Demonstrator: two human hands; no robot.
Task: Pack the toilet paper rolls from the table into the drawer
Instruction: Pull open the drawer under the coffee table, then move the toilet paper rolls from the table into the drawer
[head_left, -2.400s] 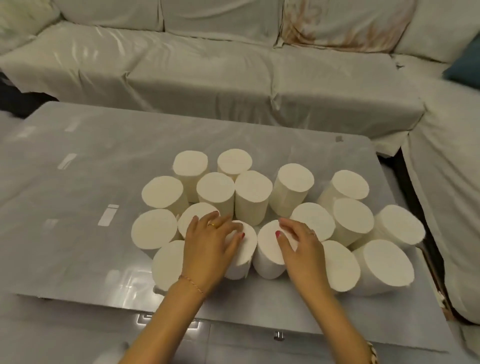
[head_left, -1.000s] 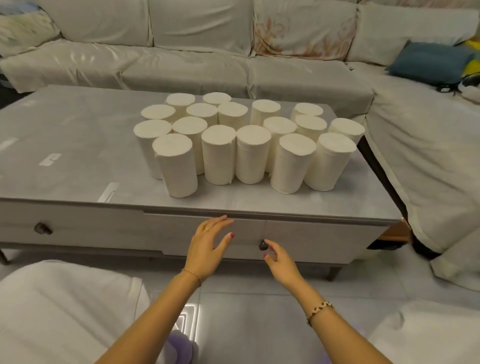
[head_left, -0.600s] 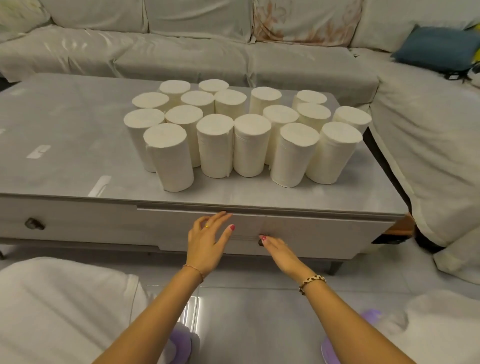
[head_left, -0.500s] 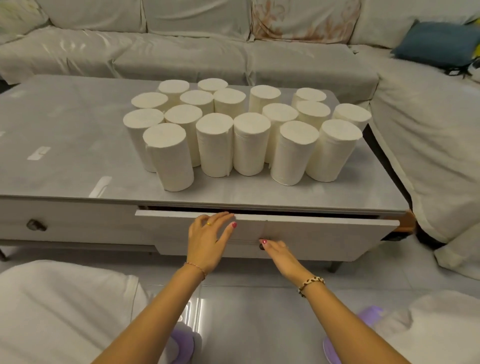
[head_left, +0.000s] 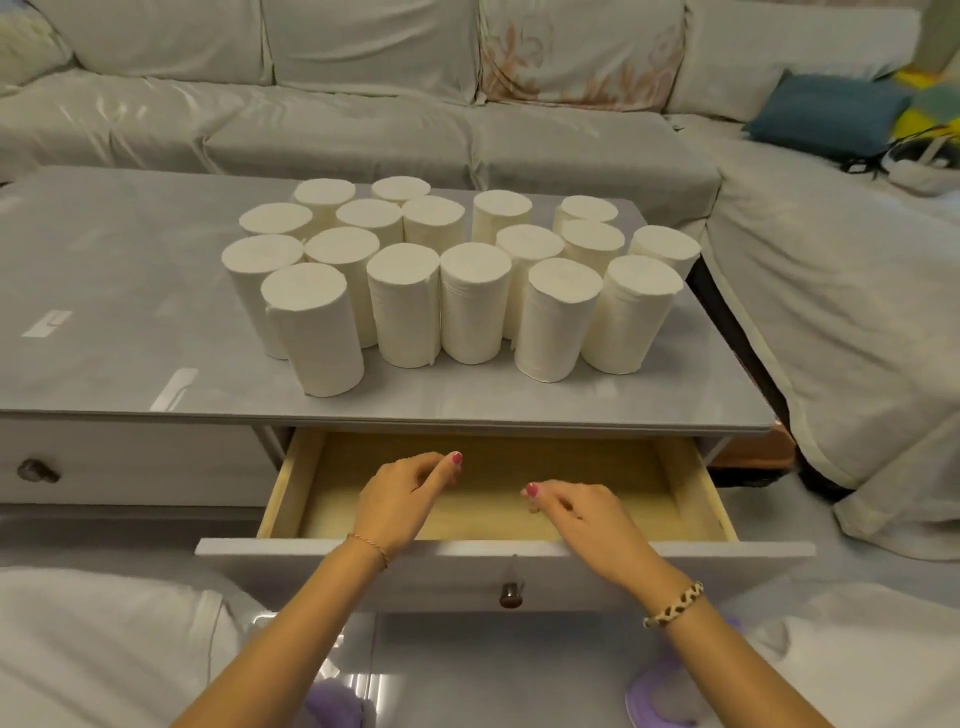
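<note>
Several white toilet paper rolls (head_left: 405, 306) stand upright in a tight cluster on the grey table (head_left: 130, 322), toward its right half. Below the table's front edge the drawer (head_left: 691, 483) is pulled wide open, showing a bare light wood bottom. Its grey front panel carries a dark knob (head_left: 510, 594). My left hand (head_left: 402, 499) and my right hand (head_left: 582, 512) hover side by side above the open drawer, fingers loosely curled, holding nothing.
A second, closed drawer with a knob (head_left: 37, 471) sits to the left. A covered sofa (head_left: 467, 130) wraps behind and to the right of the table, with a blue cushion (head_left: 826, 114) on it. My knees and purple slippers (head_left: 670, 696) are below.
The drawer has slid from a narrow gap to fully open. My right hand has let go of the knob, and both hands have risen above the drawer's inside.
</note>
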